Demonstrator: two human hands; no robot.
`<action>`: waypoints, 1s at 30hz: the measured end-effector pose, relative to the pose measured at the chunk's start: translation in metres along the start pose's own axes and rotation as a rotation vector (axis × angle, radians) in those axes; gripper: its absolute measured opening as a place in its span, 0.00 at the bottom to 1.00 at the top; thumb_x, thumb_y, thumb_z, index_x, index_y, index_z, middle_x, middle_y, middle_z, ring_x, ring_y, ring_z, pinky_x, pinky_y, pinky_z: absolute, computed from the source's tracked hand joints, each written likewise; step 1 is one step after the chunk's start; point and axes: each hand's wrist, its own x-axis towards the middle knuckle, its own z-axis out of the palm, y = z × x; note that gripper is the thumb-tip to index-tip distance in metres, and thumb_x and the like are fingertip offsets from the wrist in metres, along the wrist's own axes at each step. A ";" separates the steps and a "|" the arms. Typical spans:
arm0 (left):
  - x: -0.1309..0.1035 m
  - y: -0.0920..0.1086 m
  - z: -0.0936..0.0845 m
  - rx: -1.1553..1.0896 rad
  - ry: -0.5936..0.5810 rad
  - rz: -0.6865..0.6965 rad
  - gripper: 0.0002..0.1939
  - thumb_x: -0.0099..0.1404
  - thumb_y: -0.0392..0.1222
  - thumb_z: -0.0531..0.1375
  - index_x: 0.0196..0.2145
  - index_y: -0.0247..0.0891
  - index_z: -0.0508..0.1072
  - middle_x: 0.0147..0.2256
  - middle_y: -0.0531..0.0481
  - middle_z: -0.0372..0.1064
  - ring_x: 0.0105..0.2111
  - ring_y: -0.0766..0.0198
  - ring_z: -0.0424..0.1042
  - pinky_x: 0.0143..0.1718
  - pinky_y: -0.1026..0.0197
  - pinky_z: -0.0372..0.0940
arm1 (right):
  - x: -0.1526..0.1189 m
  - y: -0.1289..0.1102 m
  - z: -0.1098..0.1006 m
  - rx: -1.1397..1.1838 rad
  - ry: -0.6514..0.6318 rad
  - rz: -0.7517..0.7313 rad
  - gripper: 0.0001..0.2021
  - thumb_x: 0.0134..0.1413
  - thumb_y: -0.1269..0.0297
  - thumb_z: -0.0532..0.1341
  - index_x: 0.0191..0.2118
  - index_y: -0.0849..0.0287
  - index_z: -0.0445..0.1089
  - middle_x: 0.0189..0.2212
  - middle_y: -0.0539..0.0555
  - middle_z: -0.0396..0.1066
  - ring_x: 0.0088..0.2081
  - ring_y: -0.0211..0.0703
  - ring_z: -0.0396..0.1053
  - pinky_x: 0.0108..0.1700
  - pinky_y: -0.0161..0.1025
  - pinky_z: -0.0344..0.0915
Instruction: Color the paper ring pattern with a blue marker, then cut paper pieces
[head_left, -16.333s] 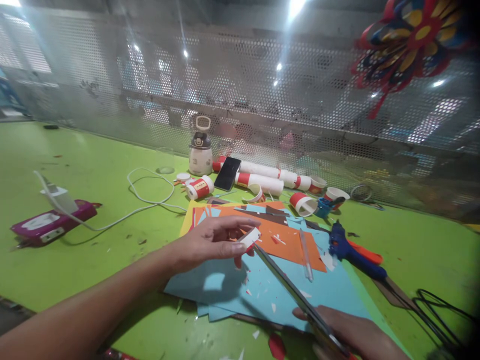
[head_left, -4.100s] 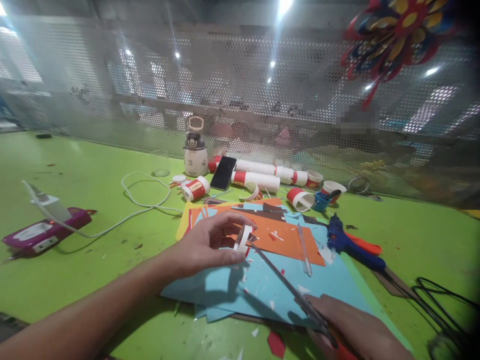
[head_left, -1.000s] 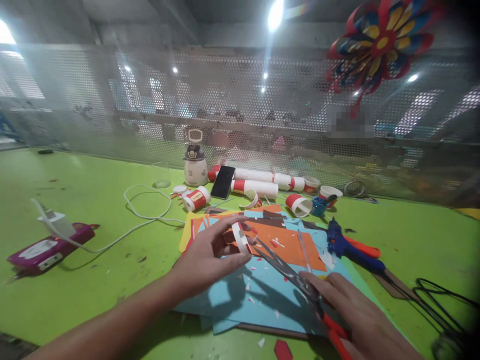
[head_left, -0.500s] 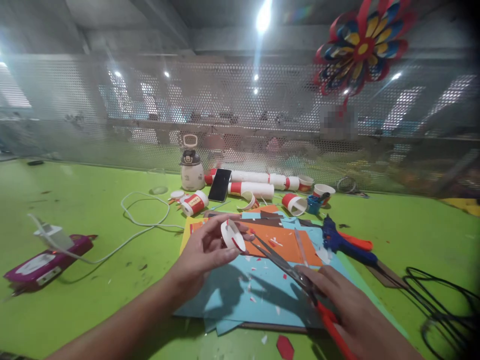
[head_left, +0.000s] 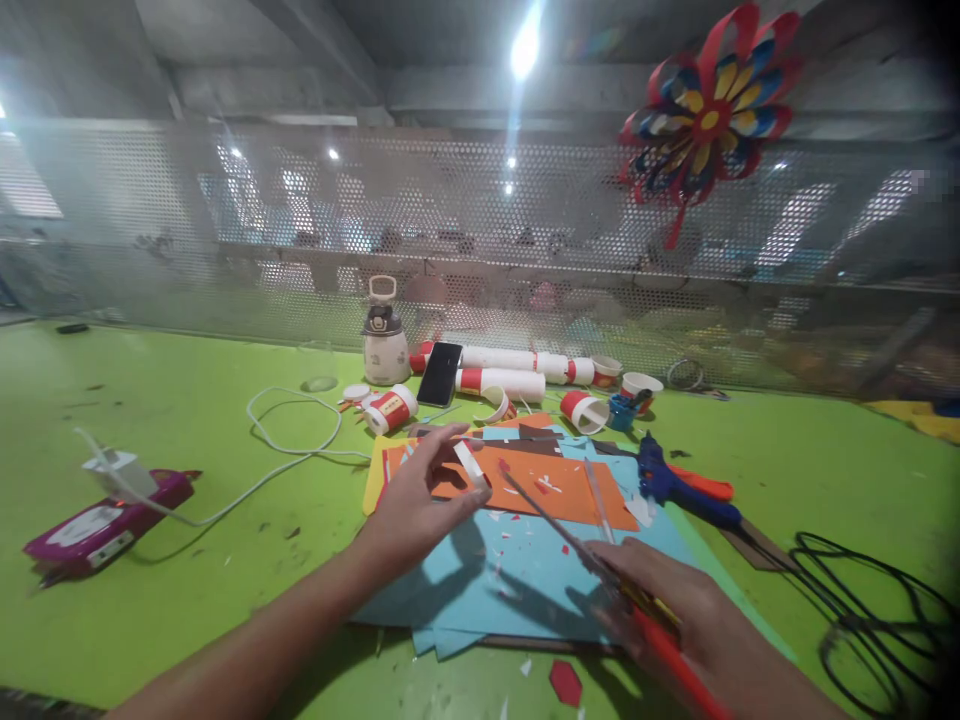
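Between the thumb and fingers of my left hand [head_left: 420, 500] is a small white paper piece [head_left: 471, 466], seen nearly edge-on with a little red on it. My right hand [head_left: 667, 595] grips red-handled scissors [head_left: 551, 520], whose blades point up and left toward that piece without touching it. The blades look closed or almost closed. Under both hands lie blue paper sheets [head_left: 427, 590] and an orange sheet [head_left: 525, 480], strewn with small red and white scraps. A red paper hexagon [head_left: 565, 683] rests near the front edge.
Behind the paper are cut paper cups [head_left: 585, 412], white-and-red tubes [head_left: 502, 385], a phone [head_left: 440, 375] and a bottle [head_left: 385, 345]. On the right lies a blue glue gun [head_left: 686, 490] with a black cord [head_left: 832, 580]. A purple power strip [head_left: 112, 525] with a white cable is at left.
The white piece has turned in my left hand from a round, open face to a narrow edge. Both hands stay in nearly the same place, and the scissor blades look closer together.
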 end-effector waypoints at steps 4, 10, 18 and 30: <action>0.000 0.000 0.001 0.018 0.005 0.036 0.25 0.60 0.40 0.65 0.53 0.38 0.63 0.55 0.37 0.67 0.45 0.56 0.73 0.46 0.52 0.69 | 0.001 -0.016 0.003 -0.110 0.054 -0.033 0.17 0.61 0.64 0.57 0.55 0.51 0.71 0.35 0.55 0.76 0.36 0.46 0.76 0.35 0.38 0.73; 0.001 -0.006 -0.002 0.239 0.066 0.074 0.24 0.61 0.37 0.63 0.54 0.38 0.64 0.54 0.40 0.66 0.44 0.57 0.73 0.44 0.52 0.70 | 0.001 -0.008 0.020 -0.310 0.127 -0.046 0.23 0.54 0.73 0.57 0.56 0.54 0.68 0.38 0.56 0.74 0.36 0.45 0.75 0.35 0.37 0.73; -0.003 -0.011 -0.003 0.446 0.074 0.149 0.26 0.60 0.33 0.62 0.56 0.41 0.63 0.52 0.43 0.68 0.37 0.62 0.72 0.41 0.54 0.70 | -0.004 -0.004 0.027 -0.441 0.096 -0.084 0.27 0.53 0.74 0.56 0.61 0.59 0.61 0.38 0.58 0.69 0.34 0.47 0.73 0.32 0.40 0.73; -0.006 -0.011 0.000 0.483 0.063 0.152 0.25 0.61 0.37 0.63 0.55 0.40 0.63 0.45 0.44 0.73 0.32 0.63 0.74 0.38 0.55 0.73 | -0.007 -0.001 0.034 -0.561 0.242 -0.193 0.23 0.53 0.76 0.51 0.56 0.62 0.63 0.30 0.54 0.67 0.25 0.44 0.71 0.21 0.36 0.64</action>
